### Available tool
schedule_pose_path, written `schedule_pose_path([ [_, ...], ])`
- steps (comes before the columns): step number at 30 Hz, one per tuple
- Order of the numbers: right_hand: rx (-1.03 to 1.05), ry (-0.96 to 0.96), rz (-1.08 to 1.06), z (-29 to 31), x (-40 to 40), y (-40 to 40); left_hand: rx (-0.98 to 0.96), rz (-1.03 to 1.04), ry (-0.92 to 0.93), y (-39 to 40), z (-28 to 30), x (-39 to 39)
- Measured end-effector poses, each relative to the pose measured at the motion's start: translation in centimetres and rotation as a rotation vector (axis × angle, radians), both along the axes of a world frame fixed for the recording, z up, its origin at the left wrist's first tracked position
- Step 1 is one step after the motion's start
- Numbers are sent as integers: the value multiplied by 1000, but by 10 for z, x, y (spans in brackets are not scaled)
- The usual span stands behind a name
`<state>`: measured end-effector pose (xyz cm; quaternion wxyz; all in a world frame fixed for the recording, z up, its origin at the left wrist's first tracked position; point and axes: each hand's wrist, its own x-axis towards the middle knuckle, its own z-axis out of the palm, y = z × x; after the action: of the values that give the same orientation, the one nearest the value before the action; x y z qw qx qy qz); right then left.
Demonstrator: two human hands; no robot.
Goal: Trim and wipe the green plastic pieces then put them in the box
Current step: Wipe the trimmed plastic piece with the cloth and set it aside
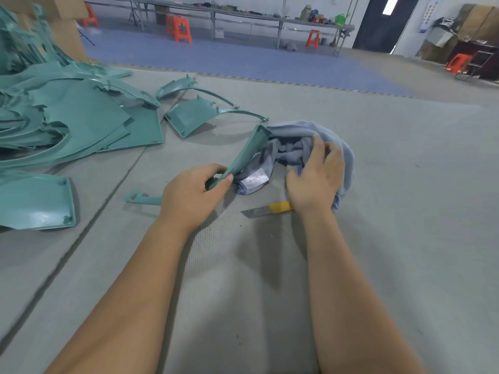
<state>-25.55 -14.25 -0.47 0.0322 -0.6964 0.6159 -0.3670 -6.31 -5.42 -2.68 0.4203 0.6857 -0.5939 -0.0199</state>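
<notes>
**Ana:** Two hands in play. The left hand (189,195) pinches a green piece (244,155) by its near end, thumb on top and fingers curled under, tilted up on edge with its far end against the cloth (310,147).

**Ben:** And the right hand (314,179)?

**Ana:** Down on the bunched cloth, fingers bent into the folds, looks like gathering it. How firm that hold is, I can't tell.

**Ben:** What worries you?

**Ana:** The knife (266,209). Blade out, lying on the mat just under the right wrist. Drag that hand back with the cloth and skin could meet steel.

**Ben:** The piece itself?

**Ana:** Held at one end only, thin and springy by the look of it. Press hard with the cloth and it may flex or twist out of the pinch.

**Ben:** Any box?

**Ana:** Not one I can pick out. More pieces in the pile (67,117) at left, so plenty remains. Mixing wiped with unwiped is another risk.
</notes>
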Motion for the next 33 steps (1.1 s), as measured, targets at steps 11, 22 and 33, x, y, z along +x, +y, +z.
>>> schedule_pose_path([
  [11, -124, -15, 9, -2, -9, -5, 5, 72, 27, -7, 0, 1],
  [22, 25, -52, -130, -11, -12, -14, 105, 211, 229, -16, -7, 5],
  [33, 720, -1841, 916, 36, 36, 31, -16, 207, 337, -17, -2, -4],
])
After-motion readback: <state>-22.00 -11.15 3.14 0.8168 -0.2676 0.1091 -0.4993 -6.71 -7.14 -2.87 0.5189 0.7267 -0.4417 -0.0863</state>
